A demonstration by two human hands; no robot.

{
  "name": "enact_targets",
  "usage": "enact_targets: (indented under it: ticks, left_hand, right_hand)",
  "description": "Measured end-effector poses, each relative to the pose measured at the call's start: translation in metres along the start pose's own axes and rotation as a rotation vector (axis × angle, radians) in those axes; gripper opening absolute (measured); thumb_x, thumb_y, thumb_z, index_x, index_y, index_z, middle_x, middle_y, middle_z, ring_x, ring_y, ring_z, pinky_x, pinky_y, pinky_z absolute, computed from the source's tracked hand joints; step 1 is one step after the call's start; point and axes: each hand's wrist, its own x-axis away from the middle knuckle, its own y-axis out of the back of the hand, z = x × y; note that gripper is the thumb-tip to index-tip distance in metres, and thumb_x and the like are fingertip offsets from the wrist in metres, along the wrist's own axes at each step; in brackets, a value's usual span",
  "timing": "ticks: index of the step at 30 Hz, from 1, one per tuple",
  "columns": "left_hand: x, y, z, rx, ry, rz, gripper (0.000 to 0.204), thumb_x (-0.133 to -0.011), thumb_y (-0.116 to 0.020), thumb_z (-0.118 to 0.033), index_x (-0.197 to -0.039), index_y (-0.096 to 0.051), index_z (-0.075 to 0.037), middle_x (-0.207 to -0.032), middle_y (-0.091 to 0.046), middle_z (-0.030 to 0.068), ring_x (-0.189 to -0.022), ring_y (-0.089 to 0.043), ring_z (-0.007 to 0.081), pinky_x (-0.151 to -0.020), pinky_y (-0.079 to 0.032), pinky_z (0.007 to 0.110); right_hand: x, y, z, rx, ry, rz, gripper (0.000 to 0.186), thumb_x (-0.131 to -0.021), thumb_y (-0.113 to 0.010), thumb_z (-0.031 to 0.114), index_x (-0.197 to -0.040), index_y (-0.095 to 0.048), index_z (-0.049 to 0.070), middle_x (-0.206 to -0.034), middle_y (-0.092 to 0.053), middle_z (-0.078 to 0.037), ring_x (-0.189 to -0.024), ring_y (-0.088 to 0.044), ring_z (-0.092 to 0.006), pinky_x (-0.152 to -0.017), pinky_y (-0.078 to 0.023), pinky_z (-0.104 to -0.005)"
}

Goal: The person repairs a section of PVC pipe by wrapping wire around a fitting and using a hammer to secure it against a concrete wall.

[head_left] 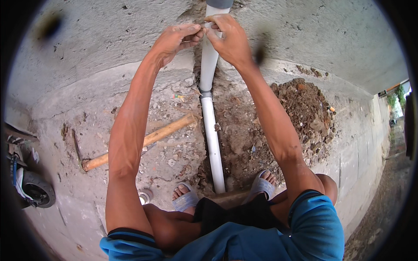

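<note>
Both my hands are raised in front of a white plastic pipe (210, 65) that runs up the wall. The fingertips of my left hand (177, 41) are pinched together just left of the pipe. My right hand (230, 41) is over the pipe, its thumb and fingers bent in a pinch almost touching the left fingertips. Whatever small thing they hold, if any, is too small to make out. A grey collar (220, 3) tops the pipe. Lower down, a grey coupling (205, 93) joins it to a narrower white pipe (213, 143) lying in a dug trench.
A tool with a wooden handle (139, 141) and a thin metal head (78, 150) lies left of the trench. Loose soil is heaped (307, 113) at the right, against the rough grey wall (322, 39). A small can (145, 196) stands near my left foot. A motorbike wheel (38, 189) shows far left.
</note>
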Motion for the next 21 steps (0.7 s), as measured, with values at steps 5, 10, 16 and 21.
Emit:
enact_targets:
  ticks: [5,10,16,21]
  left_hand:
    - [-0.006,0.01,-0.006,0.161,0.047,0.057,0.025,-0.102,-0.063,-0.025,-0.109,-0.071,-0.003,-0.089,-0.065,-0.0025,-0.081,-0.06,0.0057,-0.082,-0.055,0.026]
    - [-0.007,0.013,-0.007,0.197,0.119,0.056,0.025,-0.103,-0.061,-0.023,-0.113,-0.069,-0.001,-0.089,-0.065,-0.0023,-0.073,-0.06,0.0058,-0.076,-0.057,0.024]
    - [-0.008,0.006,-0.002,0.236,0.093,0.054,0.025,-0.1,-0.066,-0.016,-0.12,-0.066,0.0,-0.093,-0.066,-0.0006,-0.083,-0.062,0.007,-0.083,-0.059,0.024]
    - [-0.012,0.008,0.003,0.468,0.04,0.089,0.031,-0.1,-0.066,-0.014,-0.127,-0.061,0.0,-0.104,-0.067,0.0028,-0.096,-0.063,0.0097,-0.088,-0.058,0.025]
  right_hand:
    - [0.008,-0.006,0.002,0.1,0.153,-0.032,0.032,-0.087,-0.069,0.009,-0.119,-0.069,0.006,-0.11,-0.067,-0.01,-0.102,-0.066,-0.0303,-0.086,-0.056,-0.0429]
    - [-0.003,0.003,-0.005,0.288,0.292,0.026,0.026,-0.086,-0.07,0.009,-0.112,-0.07,0.007,-0.103,-0.068,-0.007,-0.1,-0.064,-0.0287,-0.081,-0.057,-0.0404]
    - [-0.019,0.017,-0.022,0.37,0.407,0.135,0.019,-0.09,-0.069,0.017,-0.108,-0.072,0.011,-0.088,-0.071,-0.009,-0.088,-0.068,-0.0309,-0.073,-0.056,-0.0424]
    - [-0.03,0.016,-0.013,0.063,0.144,0.111,0.026,-0.091,-0.07,0.027,-0.112,-0.073,0.012,-0.087,-0.075,-0.013,-0.083,-0.072,-0.0332,-0.072,-0.056,-0.0461]
